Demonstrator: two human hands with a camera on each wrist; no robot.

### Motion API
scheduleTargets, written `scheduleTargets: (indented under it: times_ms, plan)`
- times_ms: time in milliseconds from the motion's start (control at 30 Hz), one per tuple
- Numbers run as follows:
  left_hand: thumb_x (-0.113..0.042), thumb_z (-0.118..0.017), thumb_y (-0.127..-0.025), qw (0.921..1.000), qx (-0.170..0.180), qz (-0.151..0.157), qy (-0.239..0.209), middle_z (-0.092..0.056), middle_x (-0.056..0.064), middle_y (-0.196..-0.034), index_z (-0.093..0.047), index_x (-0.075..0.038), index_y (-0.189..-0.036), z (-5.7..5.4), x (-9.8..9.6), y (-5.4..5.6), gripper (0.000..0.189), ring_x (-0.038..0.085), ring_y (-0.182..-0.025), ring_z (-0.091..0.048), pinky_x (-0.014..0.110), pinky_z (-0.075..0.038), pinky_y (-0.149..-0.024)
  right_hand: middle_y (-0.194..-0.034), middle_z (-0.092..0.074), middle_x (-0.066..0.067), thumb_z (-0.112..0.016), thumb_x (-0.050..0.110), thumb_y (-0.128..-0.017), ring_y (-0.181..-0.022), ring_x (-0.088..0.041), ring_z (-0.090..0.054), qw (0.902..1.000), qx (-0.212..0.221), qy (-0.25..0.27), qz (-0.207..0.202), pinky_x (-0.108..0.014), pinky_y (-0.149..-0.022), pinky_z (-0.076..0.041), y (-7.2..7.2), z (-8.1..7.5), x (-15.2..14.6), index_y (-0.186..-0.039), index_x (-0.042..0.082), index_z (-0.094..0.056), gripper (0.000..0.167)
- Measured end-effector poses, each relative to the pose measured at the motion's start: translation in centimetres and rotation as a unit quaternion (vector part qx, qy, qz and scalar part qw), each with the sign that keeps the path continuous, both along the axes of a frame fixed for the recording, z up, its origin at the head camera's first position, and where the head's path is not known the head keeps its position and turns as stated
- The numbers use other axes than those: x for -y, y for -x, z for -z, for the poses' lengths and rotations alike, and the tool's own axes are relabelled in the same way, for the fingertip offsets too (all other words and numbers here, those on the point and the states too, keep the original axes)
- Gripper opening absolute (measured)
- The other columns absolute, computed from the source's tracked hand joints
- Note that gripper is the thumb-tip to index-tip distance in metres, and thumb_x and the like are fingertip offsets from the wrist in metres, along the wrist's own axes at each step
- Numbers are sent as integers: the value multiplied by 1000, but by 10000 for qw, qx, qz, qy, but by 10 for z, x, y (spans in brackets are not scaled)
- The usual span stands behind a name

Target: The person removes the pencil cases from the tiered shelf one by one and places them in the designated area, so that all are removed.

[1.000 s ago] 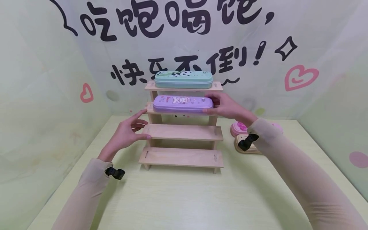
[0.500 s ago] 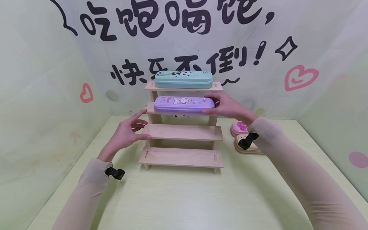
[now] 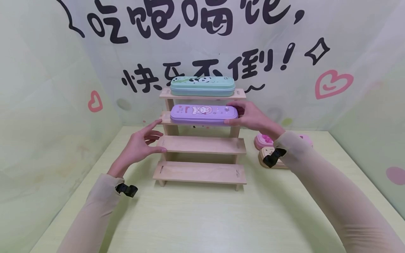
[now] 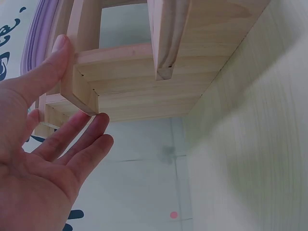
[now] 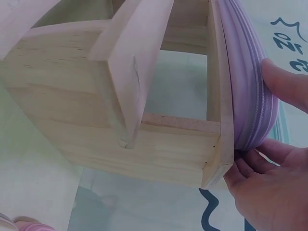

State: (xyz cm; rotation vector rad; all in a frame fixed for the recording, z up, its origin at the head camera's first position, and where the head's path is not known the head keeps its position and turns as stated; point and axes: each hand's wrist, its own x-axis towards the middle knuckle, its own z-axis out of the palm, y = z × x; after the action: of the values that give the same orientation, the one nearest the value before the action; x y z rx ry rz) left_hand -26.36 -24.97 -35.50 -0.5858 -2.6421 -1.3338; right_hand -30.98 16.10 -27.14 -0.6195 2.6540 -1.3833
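A four-tier wooden display rack (image 3: 202, 144) stands on the table. On its upper middle tier lies a purple zip pencil case (image 3: 202, 114) with a cartoon character on its lid. My right hand (image 3: 250, 116) grips the right end of this case, thumb in front and fingers behind. In the right wrist view, the thumb lies along the zip of the purple pencil case (image 5: 245, 82). My left hand (image 3: 140, 146) holds the rack's left side, thumb at a lower tier's front corner, index fingertip at the tier above. A mint pencil case (image 3: 202, 86) with pandas lies on top.
On the table (image 3: 190, 218) to the right lie a pink pencil case (image 3: 263, 140) and a beige pencil case (image 3: 265, 154), partly hidden behind my right forearm. A printed cloth backdrop (image 3: 202, 45) rises behind the rack. Side walls (image 3: 47, 140) flank the table.
My right hand has slid the purple pencil case a little to the right along its tier. My left hand keeps its place on the rack. The head view has shifted slightly.
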Motion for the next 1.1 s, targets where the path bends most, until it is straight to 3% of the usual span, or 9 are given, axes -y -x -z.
scheduleTargets:
  times_ms: [167,567,800,1100]
  plan:
    - [-17,-98,-76,10000,10,-12,12,-69,14,-130,-39,-33,-164,0,0,0,108,33,-118,-68,46,-53,-109,-136,-61,-14,-87,12,-88,-118,-29,-59,9996,-105,252,10,-44,-109,-49,-2,3,1,-149,3,-56,70]
    - [-15,-98,-76,10000,36,36,-58,-68,15,-132,-39,-32,-164,-1,0,-1,108,33,-119,-67,49,-52,-110,-140,-60,-22,-85,10,-88,-123,-34,-58,9989,-8,461,117,-47,-112,-49,-10,8,-3,-151,-2,-51,73]
    - [-16,-98,-76,10000,4,40,-69,-68,15,-131,-40,-33,-164,1,1,0,107,34,-119,-67,53,-51,-110,-140,-60,-22,-83,9,-90,-122,-33,-58,9986,-60,524,99,-40,-105,-53,-14,10,-7,-151,-2,-51,69]
    - [-15,-98,-76,9999,10,45,-100,-67,15,-132,-40,-34,-164,1,0,0,107,34,-120,-67,52,-50,-111,-143,-58,-21,-83,9,-89,-126,-33,-57,9980,-158,585,160,-44,-113,-46,-21,11,-14,-153,-3,-48,75]
